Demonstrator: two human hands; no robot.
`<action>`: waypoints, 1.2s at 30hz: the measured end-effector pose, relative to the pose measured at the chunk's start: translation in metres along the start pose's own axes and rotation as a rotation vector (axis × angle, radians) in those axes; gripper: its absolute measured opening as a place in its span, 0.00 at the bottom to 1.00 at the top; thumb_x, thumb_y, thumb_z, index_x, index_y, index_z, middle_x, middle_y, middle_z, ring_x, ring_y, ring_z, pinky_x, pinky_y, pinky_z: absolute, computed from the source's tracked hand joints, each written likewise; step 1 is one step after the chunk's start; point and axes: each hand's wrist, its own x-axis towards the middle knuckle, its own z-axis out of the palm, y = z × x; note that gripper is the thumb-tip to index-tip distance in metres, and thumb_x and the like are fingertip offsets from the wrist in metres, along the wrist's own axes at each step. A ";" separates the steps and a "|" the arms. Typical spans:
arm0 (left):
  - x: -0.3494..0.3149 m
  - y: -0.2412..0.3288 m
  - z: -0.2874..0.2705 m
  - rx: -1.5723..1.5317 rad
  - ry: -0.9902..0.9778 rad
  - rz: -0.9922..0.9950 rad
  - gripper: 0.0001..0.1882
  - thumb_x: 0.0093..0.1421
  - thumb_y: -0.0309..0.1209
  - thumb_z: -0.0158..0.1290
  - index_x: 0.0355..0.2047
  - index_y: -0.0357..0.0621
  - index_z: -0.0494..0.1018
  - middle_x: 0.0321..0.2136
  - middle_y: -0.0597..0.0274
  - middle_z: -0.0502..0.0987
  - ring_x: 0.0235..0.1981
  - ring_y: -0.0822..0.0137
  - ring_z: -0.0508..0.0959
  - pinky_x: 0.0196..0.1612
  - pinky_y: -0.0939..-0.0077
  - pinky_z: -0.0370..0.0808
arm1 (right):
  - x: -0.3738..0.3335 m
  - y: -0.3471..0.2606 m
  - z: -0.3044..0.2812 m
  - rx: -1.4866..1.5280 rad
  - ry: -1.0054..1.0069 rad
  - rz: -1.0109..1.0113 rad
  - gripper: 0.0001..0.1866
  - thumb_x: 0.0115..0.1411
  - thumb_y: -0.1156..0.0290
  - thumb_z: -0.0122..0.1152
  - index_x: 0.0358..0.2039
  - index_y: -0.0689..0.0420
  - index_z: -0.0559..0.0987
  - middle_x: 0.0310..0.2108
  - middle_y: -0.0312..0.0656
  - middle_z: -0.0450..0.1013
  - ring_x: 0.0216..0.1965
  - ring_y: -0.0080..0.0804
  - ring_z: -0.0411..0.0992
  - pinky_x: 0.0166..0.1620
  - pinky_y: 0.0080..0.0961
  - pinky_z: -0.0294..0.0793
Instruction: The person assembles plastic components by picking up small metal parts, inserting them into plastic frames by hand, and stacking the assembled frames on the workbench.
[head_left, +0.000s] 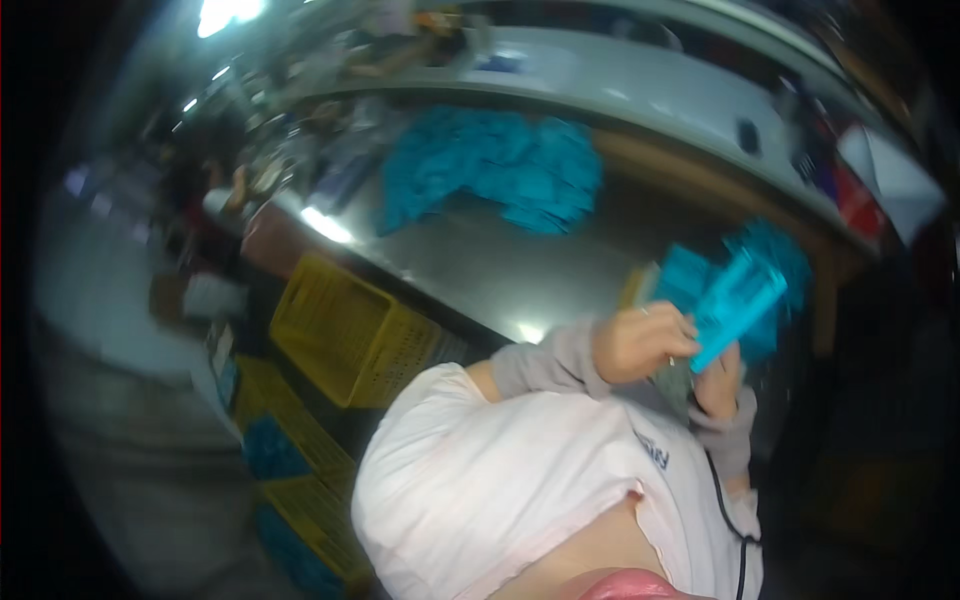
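A flat turquoise piece (742, 305), perhaps folded cloth, is held up at a tilt in front of my body, on the right. My left hand (648, 343) is closed, its fingertips pinching the near left edge of the piece. Under its lower end is my right hand (718, 382), gripping it from below with the fingers partly hidden. Behind the piece lies a heap of similar turquoise pieces (775, 240) on the metal table (450, 265). A larger turquoise pile (490, 160) spreads over the far side of the same table.
A yellow plastic crate (330, 325) stands left of the table. More yellow crates (290, 415) with turquoise material (272, 448) sit below it. A pale ledge (640, 85) runs along the back, bearing a small dark object (748, 137). A dark cable (725, 510) hangs by my right arm.
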 end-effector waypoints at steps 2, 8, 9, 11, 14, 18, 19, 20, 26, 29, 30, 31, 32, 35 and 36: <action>-0.003 0.004 -0.006 0.034 0.042 -0.052 0.15 0.45 0.13 0.62 0.34 0.37 0.75 0.30 0.55 0.78 0.33 0.55 0.79 0.36 0.66 0.76 | 0.010 -0.010 0.003 -0.095 -0.134 -0.006 0.11 0.68 0.71 0.45 0.41 0.63 0.76 0.37 0.52 0.73 0.36 0.39 0.72 0.38 0.33 0.70; -0.011 0.004 -0.003 0.022 0.211 -0.269 0.13 0.48 0.17 0.63 0.35 0.36 0.75 0.29 0.57 0.77 0.32 0.57 0.78 0.34 0.67 0.72 | 0.037 -0.026 0.009 -0.836 -0.183 -0.668 0.10 0.65 0.73 0.48 0.37 0.68 0.72 0.34 0.56 0.68 0.38 0.58 0.66 0.43 0.45 0.66; -0.011 0.006 -0.003 -0.016 0.234 -0.317 0.13 0.49 0.18 0.63 0.35 0.36 0.75 0.29 0.57 0.77 0.32 0.57 0.77 0.33 0.66 0.72 | 0.040 -0.028 0.008 -0.884 -0.244 -0.656 0.10 0.65 0.73 0.49 0.36 0.68 0.72 0.33 0.55 0.67 0.38 0.58 0.66 0.43 0.46 0.65; -0.011 0.009 -0.004 -0.002 0.253 -0.341 0.13 0.49 0.18 0.63 0.35 0.36 0.74 0.30 0.57 0.77 0.33 0.57 0.78 0.34 0.66 0.72 | 0.045 -0.023 0.000 -0.971 -0.363 -0.633 0.10 0.64 0.73 0.49 0.37 0.68 0.73 0.33 0.56 0.67 0.37 0.60 0.65 0.42 0.47 0.65; -0.013 0.014 -0.003 0.057 0.215 -0.255 0.12 0.50 0.17 0.62 0.35 0.36 0.75 0.31 0.55 0.77 0.33 0.56 0.78 0.36 0.66 0.73 | 0.046 -0.018 0.009 -0.637 -0.332 -0.640 0.10 0.65 0.72 0.50 0.41 0.65 0.75 0.36 0.53 0.72 0.38 0.51 0.70 0.42 0.41 0.68; -0.010 0.010 -0.010 0.299 -0.003 0.096 0.10 0.53 0.18 0.57 0.37 0.35 0.75 0.31 0.51 0.75 0.34 0.55 0.78 0.38 0.65 0.76 | 0.029 0.015 0.004 0.210 -0.119 0.134 0.12 0.66 0.69 0.51 0.44 0.62 0.76 0.41 0.47 0.75 0.40 0.36 0.73 0.42 0.35 0.70; -0.008 0.008 -0.014 0.277 -0.018 0.091 0.09 0.54 0.18 0.55 0.37 0.35 0.75 0.31 0.51 0.75 0.34 0.54 0.78 0.38 0.64 0.76 | 0.033 0.003 0.006 0.226 -0.184 0.174 0.12 0.66 0.68 0.52 0.44 0.62 0.76 0.41 0.45 0.76 0.41 0.31 0.72 0.42 0.32 0.71; -0.005 0.009 -0.016 0.250 -0.028 0.085 0.09 0.55 0.19 0.54 0.37 0.35 0.75 0.31 0.51 0.75 0.35 0.54 0.78 0.38 0.64 0.77 | 0.036 -0.008 0.006 0.240 -0.248 0.218 0.12 0.66 0.67 0.53 0.44 0.62 0.76 0.42 0.42 0.76 0.41 0.26 0.72 0.42 0.30 0.71; 0.003 0.017 -0.013 -0.054 0.312 -0.488 0.13 0.48 0.13 0.63 0.34 0.38 0.75 0.31 0.56 0.77 0.31 0.64 0.79 0.37 0.74 0.78 | 0.054 -0.051 0.019 -0.586 -0.167 -0.559 0.07 0.52 0.82 0.61 0.34 0.65 0.76 0.30 0.49 0.73 0.32 0.50 0.72 0.35 0.36 0.71; 0.012 0.020 -0.006 -0.292 0.358 -0.554 0.14 0.50 0.12 0.61 0.36 0.36 0.74 0.32 0.56 0.77 0.33 0.68 0.79 0.42 0.77 0.79 | 0.053 -0.062 0.011 -0.608 -0.123 -0.676 0.08 0.48 0.84 0.64 0.31 0.64 0.76 0.29 0.49 0.73 0.30 0.48 0.72 0.34 0.37 0.72; 0.013 0.019 -0.004 -0.339 0.392 -0.562 0.15 0.50 0.11 0.61 0.37 0.36 0.73 0.32 0.56 0.77 0.33 0.69 0.79 0.42 0.78 0.79 | 0.053 -0.061 0.008 -0.630 -0.121 -0.716 0.10 0.47 0.84 0.65 0.32 0.64 0.77 0.29 0.48 0.73 0.31 0.47 0.72 0.35 0.36 0.72; 0.014 0.020 -0.004 -0.369 0.374 -0.570 0.15 0.50 0.11 0.61 0.37 0.36 0.73 0.32 0.56 0.77 0.33 0.69 0.79 0.42 0.78 0.79 | 0.053 -0.063 0.006 -0.658 -0.114 -0.744 0.09 0.48 0.83 0.65 0.32 0.64 0.76 0.29 0.48 0.73 0.31 0.47 0.71 0.35 0.36 0.71; 0.014 0.021 -0.003 -0.335 0.338 -0.560 0.16 0.50 0.10 0.60 0.37 0.36 0.72 0.33 0.56 0.76 0.34 0.67 0.78 0.41 0.75 0.77 | 0.052 -0.066 0.005 -0.684 -0.109 -0.773 0.09 0.48 0.83 0.64 0.32 0.64 0.76 0.29 0.48 0.72 0.31 0.47 0.71 0.34 0.37 0.71; 0.014 0.022 -0.004 -0.192 0.201 -0.440 0.17 0.49 0.09 0.60 0.37 0.37 0.72 0.34 0.54 0.76 0.35 0.65 0.77 0.39 0.74 0.74 | 0.043 -0.066 0.004 -0.747 -0.084 -0.692 0.06 0.51 0.82 0.61 0.31 0.63 0.75 0.28 0.48 0.70 0.31 0.48 0.69 0.34 0.38 0.69; 0.014 0.022 -0.004 -0.070 0.111 -0.324 0.17 0.49 0.09 0.61 0.38 0.37 0.72 0.33 0.54 0.76 0.35 0.66 0.76 0.38 0.75 0.73 | 0.040 -0.063 0.003 -0.756 -0.072 -0.680 0.06 0.51 0.82 0.61 0.31 0.63 0.75 0.28 0.48 0.70 0.31 0.48 0.69 0.34 0.38 0.69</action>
